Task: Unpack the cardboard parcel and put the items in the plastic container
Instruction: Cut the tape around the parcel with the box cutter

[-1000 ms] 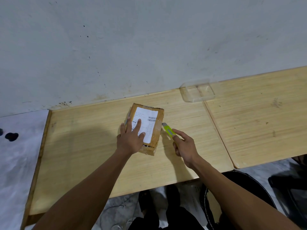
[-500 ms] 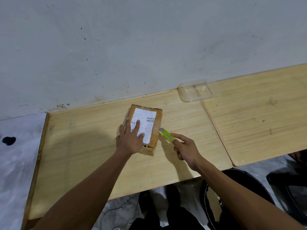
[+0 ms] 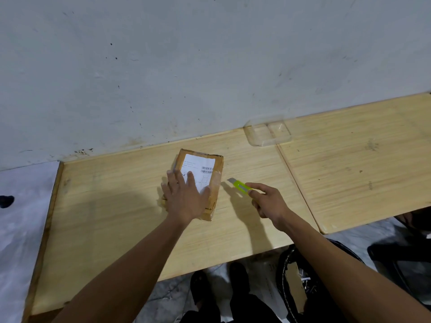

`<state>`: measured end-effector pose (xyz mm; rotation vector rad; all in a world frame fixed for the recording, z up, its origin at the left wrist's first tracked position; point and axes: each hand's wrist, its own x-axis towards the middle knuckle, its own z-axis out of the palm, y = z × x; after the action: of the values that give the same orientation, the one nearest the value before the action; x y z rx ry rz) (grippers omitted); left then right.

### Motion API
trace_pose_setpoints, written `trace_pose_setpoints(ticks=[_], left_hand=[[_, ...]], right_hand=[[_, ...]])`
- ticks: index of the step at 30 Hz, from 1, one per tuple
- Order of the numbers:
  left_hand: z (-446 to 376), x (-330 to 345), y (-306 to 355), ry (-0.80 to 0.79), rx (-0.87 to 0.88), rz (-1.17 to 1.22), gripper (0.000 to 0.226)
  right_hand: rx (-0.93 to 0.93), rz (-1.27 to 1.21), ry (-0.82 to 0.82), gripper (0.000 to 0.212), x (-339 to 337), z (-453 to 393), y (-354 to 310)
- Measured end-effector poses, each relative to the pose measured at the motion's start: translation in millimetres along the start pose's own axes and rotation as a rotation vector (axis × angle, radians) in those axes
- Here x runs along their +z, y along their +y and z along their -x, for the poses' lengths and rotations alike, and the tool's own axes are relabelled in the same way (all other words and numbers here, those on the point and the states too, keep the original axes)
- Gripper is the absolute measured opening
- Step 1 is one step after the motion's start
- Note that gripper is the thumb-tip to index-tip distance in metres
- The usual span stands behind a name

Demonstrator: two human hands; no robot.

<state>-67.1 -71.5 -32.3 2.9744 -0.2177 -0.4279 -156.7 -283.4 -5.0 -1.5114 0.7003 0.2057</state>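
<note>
Cardboard parcel (image 3: 205,169) lies on the left desk (image 3: 112,206), around the middle of its top, with a white shipping label (image 3: 198,165) facing up and clear tape across its seams. It looks sealed on every side that shows; no flap is lifted and no cut is visible, though the near end is hidden under the hand.

Left hand (image 3: 185,199) rests flat on the near half of the parcel, fingers (image 3: 173,183) straight and spread, pressing it down to the desk. Right hand (image 3: 269,201) is curled around the handle of a yellow-green utility knife (image 3: 240,186), gripping it, with the short blade pointing at the parcel's right side from just beside it, not touching.

Plastic container (image 3: 268,132), clear and with nothing visible inside, sits at the far edge near the wall, across the join with the right desk (image 3: 361,164), well apart from the parcel.

By my reading, the task is barely begun: the tape is yet to be slit, the flaps opened, and the contents moved to the container.
</note>
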Motion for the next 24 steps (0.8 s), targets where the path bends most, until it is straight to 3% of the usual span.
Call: trace_pose_setpoints(ticks=[3, 7, 14, 17, 21, 24], left_hand=[[2, 7, 27, -0.088, 0.028, -0.013, 0.094], [-1, 11, 24, -0.103, 0.076, -0.059, 0.085], [-3, -1, -45, -0.113, 0.483, -0.197, 0.083], [1, -5, -72, 0.017, 0.658, -0.141, 0.052], [2, -11, -82, 0.214, 0.677, -0.028, 0.038], [4, -1, -78, 0.176, 0.549, -0.003, 0.057]], right_hand=[[-0.012, -0.009, 0.06, 0.024, -4, -2, -4], [-0.053, -0.004, 0.063, 0.024, -3, -3, -7], [-0.119, -0.014, 0.054, 0.025, 11, -9, -12], [-0.158, 0.004, 0.041, 0.026, 19, -12, -16], [-0.207, 0.049, 0.035, 0.027, 29, -17, -20], [-0.226, 0.114, 0.03, 0.029, 34, -23, -21]])
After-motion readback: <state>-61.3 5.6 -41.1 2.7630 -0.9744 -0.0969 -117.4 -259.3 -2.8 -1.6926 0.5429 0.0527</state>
